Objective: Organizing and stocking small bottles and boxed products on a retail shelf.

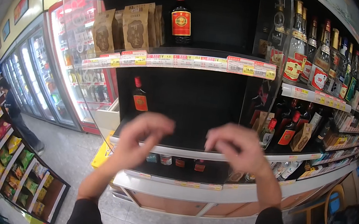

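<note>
My left hand (143, 138) is raised before the middle shelf, its fingers curved and the thumb apart, holding nothing. Just behind it, apart from the fingers, stands a dark liquor bottle (140, 98) with a red cap and red label. At the same height my right hand (238, 147) hangs in front of the white shelf edge (184, 152). It also holds nothing; its fingers are bent, slightly blurred by motion. On the upper shelf another dark bottle (181, 19) with a red label stands upright beside brown paper-wrapped packages (137, 27).
A clear divider (266, 65) separates the right-hand shelves, where clear liquor bottles (296, 56) and dark bottles (289, 129) stand. Small bottles (166, 160) sit on the lower shelf. At left are a snack rack (17, 165), glass-door coolers (39, 71) and a person (20, 117). A wooden chair (314, 217) stands right.
</note>
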{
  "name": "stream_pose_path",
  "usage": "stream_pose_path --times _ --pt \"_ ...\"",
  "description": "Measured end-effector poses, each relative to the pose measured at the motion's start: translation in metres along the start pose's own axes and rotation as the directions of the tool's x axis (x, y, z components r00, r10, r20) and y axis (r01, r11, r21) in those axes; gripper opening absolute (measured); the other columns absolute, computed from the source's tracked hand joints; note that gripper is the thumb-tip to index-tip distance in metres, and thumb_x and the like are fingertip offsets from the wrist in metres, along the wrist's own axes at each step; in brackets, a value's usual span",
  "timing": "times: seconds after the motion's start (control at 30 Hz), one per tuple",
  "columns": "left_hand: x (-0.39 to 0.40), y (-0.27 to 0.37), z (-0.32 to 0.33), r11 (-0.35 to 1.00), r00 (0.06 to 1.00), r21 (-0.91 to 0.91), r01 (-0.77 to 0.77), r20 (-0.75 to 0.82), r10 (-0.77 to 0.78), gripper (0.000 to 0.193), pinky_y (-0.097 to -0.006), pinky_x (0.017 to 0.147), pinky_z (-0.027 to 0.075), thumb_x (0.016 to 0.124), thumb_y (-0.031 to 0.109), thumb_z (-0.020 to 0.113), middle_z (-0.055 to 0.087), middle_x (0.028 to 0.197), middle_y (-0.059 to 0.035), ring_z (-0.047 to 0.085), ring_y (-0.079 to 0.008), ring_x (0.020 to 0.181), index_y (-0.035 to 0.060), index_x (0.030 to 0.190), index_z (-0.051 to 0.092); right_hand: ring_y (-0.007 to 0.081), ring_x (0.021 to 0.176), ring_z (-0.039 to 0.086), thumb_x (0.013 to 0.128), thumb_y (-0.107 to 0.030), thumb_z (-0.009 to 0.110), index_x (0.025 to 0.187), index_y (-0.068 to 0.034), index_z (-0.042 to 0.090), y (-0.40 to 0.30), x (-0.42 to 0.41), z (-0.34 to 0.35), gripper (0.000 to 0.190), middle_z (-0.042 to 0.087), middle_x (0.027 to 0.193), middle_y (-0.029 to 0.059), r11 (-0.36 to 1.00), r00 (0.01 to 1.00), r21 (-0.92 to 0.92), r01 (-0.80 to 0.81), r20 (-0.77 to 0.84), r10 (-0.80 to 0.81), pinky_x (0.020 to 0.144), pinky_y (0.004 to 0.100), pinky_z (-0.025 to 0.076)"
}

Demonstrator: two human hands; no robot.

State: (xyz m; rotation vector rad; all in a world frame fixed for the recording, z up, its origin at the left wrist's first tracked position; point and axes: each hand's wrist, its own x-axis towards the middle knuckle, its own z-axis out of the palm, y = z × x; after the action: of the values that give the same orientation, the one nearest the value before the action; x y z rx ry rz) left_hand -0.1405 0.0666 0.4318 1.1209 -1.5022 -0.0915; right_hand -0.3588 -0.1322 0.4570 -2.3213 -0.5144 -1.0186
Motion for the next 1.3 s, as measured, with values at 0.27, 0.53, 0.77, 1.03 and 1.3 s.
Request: stream_pose_path --times 0.27,0.53,0.77,1.03,1.3 --pt "0.207 0.01 -0.032 0.863 0.929 0.435 -0.258 -0.136 0.346 0.043 -0.0329 0.101 0.049 0.093 0.002 0.058 0.065 0.128 -0.0179 0.062 -0.0223 0.12 -0.0044 0.136 0.056 0.0141 0.099 0.065 0.099 -0.012 0.059 0.132 -0.006 0.059 0.05 0.186 -0.064 0.034 0.066 0.115 0.0078 0.956 0.944 -0.293 0.03 -0.306 -0.123 0.09 0.0292 0.052" --pt "0.32 -0.031 -0.047 0.686 0.961 0.675 0.271 -0.228 -0.156 0.07 -0.0431 0.108 0.046 0.083 0.024 0.07 0.049 0.135 -0.0385 0.055 -0.0475 0.125 -0.0128 0.137 0.044 0.0393 0.136 0.051 0.087 -0.028 0.073 0.153 -0.002 0.038 0.143 0.315 -0.088 0.079 0.05 0.146 0.0289 0.738 0.939 -0.581 -0.344 -0.233 0.254 0.113 0.0415 0.042" --pt "0.344 -0.071 -0.041 0.667 0.858 0.55 0.503 -0.412 -0.308 0.096 -0.0408 0.11 0.045 0.08 0.032 0.077 0.044 0.145 -0.0342 0.049 -0.0426 0.136 -0.0135 0.147 0.026 0.0368 0.148 0.035 0.077 -0.038 0.084 0.162 -0.002 0.007 0.176 0.344 -0.086 0.12 0.03 0.16 0.029 0.781 0.915 -0.477 -0.403 -0.198 0.351 0.121 0.0366 0.031" --pt "0.342 -0.082 -0.06 0.711 0.887 0.529 0.462 -0.277 -0.37 0.049 -0.0375 0.087 0.052 0.081 0.018 0.069 0.069 0.116 -0.0184 0.068 -0.0253 0.105 -0.0072 0.123 0.064 0.0366 0.142 0.044 0.078 -0.025 0.085 0.163 -0.004 0.005 0.184 0.348 -0.075 0.118 0.041 0.154 0.029 0.807 0.875 -0.348 -0.478 -0.103 0.474 0.115 0.0389 0.038" --pt "0.331 -0.069 -0.072 0.7 0.825 0.439 0.563 -0.251 -0.506 0.072 -0.0386 0.086 0.053 0.075 0.034 0.089 0.068 0.116 -0.0145 0.065 -0.0258 0.105 -0.005 0.128 0.061 0.0231 0.098 0.07 0.081 -0.012 0.084 0.161 -0.011 0.019 0.161 0.323 -0.083 0.102 0.067 0.115 0.0186 0.854 0.91 -0.314 -0.415 -0.127 0.396 0.082 0.031 0.058"
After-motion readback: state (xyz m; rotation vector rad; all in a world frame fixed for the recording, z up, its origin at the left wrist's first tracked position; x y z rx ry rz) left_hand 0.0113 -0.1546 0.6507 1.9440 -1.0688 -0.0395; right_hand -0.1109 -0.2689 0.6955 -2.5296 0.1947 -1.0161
